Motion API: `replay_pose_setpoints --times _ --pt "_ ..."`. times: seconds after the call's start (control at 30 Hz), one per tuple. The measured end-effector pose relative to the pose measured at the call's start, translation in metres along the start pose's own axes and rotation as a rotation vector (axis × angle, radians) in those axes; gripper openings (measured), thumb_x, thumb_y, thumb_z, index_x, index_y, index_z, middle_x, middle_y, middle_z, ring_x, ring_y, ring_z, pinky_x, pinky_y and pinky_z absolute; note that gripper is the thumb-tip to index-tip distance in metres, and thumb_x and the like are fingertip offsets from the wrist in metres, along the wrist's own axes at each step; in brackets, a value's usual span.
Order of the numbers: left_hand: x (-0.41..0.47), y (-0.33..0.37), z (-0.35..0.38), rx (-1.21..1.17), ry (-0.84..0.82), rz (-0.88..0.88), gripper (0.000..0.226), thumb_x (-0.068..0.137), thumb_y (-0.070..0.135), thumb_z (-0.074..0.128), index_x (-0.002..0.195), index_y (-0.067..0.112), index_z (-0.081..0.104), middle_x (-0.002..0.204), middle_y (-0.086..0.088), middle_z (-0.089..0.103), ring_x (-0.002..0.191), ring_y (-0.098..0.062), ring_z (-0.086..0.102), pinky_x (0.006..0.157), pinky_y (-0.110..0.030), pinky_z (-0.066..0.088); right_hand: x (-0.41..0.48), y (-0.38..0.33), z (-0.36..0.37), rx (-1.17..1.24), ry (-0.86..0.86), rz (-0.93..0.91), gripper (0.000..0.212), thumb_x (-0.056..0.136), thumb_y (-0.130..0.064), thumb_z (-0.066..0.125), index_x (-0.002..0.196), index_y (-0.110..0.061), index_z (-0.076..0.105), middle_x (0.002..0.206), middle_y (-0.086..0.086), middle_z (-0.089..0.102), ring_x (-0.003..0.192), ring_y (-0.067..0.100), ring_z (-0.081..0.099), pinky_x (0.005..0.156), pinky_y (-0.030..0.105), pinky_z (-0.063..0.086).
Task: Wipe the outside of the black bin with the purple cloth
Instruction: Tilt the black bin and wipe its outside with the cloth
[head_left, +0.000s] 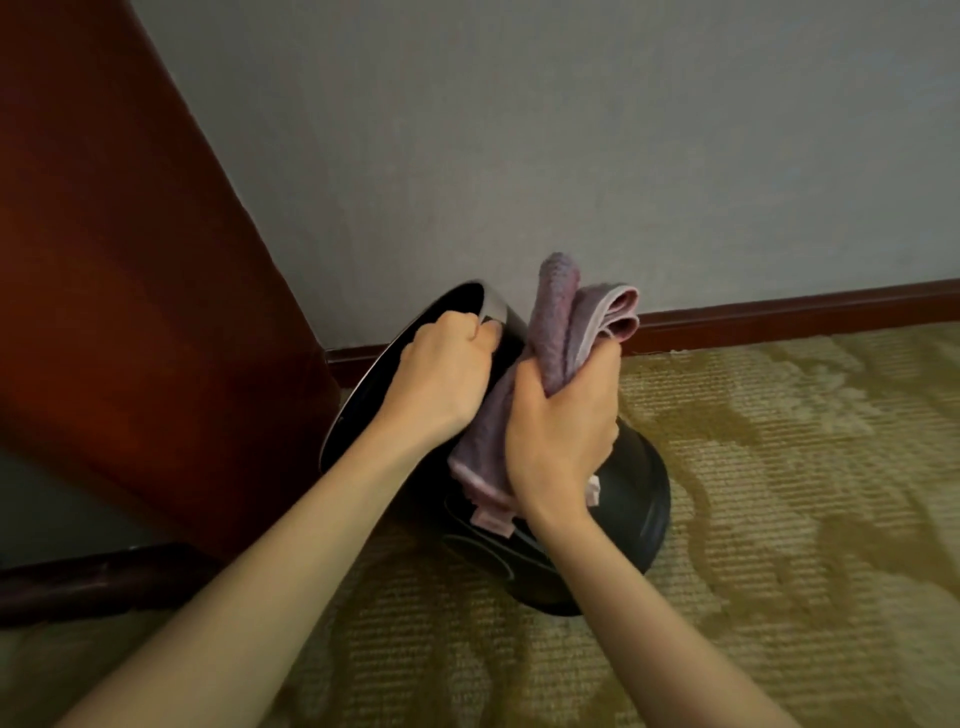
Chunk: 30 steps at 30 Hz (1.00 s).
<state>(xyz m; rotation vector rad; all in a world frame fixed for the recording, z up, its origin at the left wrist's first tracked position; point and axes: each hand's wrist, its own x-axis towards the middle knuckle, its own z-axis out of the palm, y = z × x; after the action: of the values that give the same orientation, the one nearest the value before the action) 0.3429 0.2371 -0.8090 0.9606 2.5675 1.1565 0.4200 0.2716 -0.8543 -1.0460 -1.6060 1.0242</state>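
Note:
The black bin (636, 493) is tipped over on the carpet, its open mouth turned up and to the left, its base low on the right. My left hand (441, 374) grips the bin's rim at the top. My right hand (563, 421) is closed around the bunched purple cloth (558, 317) and presses it against the bin's outer side. The cloth has a pale pink edge; one end sticks up above my fist and the other hangs below it over the bin wall.
A dark red wooden panel (130, 291) stands close on the left, touching the bin's mouth side. A grey wall (571, 130) with a brown skirting board (789, 312) runs behind. Patterned olive carpet (805, 519) spreads to the right and front.

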Motion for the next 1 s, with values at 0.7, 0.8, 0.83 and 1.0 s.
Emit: replay_pose_setpoints --times 0.7,0.8,0.83,1.0 --pt "-0.036 -0.022 -0.003 0.079 0.036 0.155 0.043 0.096 0.035 0.035 0.056 0.023 0.03 0.058 0.001 0.036 0.069 -0.03 0.046 0.063 -0.037 0.026 0.14 0.006 0.078 -0.295 -0.737 0.204 0.052 0.079 -0.029 0.067 0.12 0.003 0.057 0.096 0.011 0.052 0.086 0.02 0.052 0.068 0.027 0.036" --pt "-0.032 -0.024 -0.008 0.066 0.047 0.152 0.043 0.097 0.033 0.036 0.056 0.023 0.03 0.058 0.002 0.037 0.073 -0.035 0.049 0.063 -0.038 0.028 0.14 0.008 0.09 -0.314 -0.757 0.216 0.05 0.077 -0.028 0.067 0.118 -0.001 0.06 0.098 0.011 0.06 0.084 0.023 0.059 0.065 0.025 0.039" --pt "-0.03 -0.024 -0.009 0.058 0.054 0.147 0.043 0.097 0.031 0.037 0.056 0.022 0.029 0.059 0.0 0.038 0.076 -0.038 0.051 0.063 -0.04 0.03 0.14 0.008 0.094 -0.323 -0.76 0.214 0.052 0.076 -0.029 0.067 0.119 -0.001 0.059 0.103 0.013 0.061 0.089 0.025 0.061 0.067 0.027 0.04" --pt "-0.016 -0.026 -0.011 0.045 0.089 0.107 0.043 0.096 0.027 0.039 0.054 0.021 0.03 0.066 -0.016 0.044 0.081 -0.042 0.053 0.066 -0.042 0.033 0.138 0.005 0.101 -0.356 -0.701 0.204 0.062 0.074 -0.035 0.067 0.127 -0.006 0.054 0.124 0.018 0.059 0.11 0.035 0.058 0.094 0.04 0.048"
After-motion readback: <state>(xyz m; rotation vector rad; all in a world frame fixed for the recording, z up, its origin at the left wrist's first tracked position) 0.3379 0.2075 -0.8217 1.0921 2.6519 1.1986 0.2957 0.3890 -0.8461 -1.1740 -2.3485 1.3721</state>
